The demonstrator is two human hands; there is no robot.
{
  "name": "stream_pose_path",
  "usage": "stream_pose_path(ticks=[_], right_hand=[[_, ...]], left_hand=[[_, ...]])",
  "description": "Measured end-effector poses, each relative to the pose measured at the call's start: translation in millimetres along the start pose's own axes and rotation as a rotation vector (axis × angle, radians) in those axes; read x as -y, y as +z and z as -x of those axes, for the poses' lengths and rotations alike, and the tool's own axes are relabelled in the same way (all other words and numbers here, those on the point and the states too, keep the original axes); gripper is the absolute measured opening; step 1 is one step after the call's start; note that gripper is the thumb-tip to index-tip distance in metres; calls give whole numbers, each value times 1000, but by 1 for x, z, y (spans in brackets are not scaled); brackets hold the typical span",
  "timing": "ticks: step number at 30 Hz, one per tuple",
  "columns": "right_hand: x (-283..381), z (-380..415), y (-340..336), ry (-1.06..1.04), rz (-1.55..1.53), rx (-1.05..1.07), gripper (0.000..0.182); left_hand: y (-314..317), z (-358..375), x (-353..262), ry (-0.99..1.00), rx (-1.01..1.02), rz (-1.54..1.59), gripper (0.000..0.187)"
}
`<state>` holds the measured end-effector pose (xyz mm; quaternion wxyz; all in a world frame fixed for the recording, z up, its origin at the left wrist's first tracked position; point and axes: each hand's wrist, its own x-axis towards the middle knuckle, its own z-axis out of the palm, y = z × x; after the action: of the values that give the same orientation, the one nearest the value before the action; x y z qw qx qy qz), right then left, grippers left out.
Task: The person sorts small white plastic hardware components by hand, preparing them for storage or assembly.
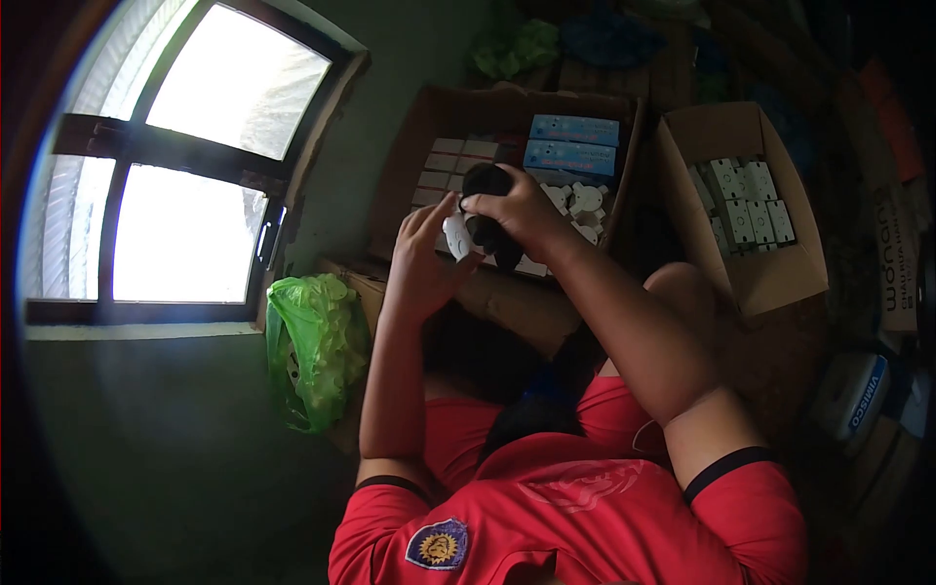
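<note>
My left hand (426, 255) is curled round a small white plastic piece (456, 237), its fingers against the edge. My right hand (522, 213) grips a dark object (487, 180), perhaps a tool or cloth, whose shape I cannot make out; it touches or overlaps the white piece. Both hands are close together over a large cardboard box (395, 185). Inside it lie small boxes (444, 161), blue printed boxes (570, 158) and round white plastic fittings (585, 200).
A cardboard box (760, 283) with several white rectangular fittings (759, 219) stands at the right. A green plastic bag (317, 336) rests at the left, below the window (185, 229). More cartons (899, 268) line the far right; another green bag (517, 49) lies at the back.
</note>
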<state>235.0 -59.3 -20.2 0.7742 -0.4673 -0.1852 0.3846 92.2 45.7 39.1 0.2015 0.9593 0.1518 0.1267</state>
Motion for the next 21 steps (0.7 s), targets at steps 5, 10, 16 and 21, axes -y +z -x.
stream_pose_path(ticks=[5,10,16,21], right_hand=[[47,-8,-29,-283,660,-348,47],[74,-23,-107,-538,158,-798,48],[81,-18,-115,-353,-266,-851,44],[83,-18,-107,-355,-273,-807,44]], left_hand=[[16,-35,15,129,3,-152,72],[97,-61,67,135,121,-158,70],[210,-102,123,133,265,-130,70],[260,-124,123,90,350,-254,59]])
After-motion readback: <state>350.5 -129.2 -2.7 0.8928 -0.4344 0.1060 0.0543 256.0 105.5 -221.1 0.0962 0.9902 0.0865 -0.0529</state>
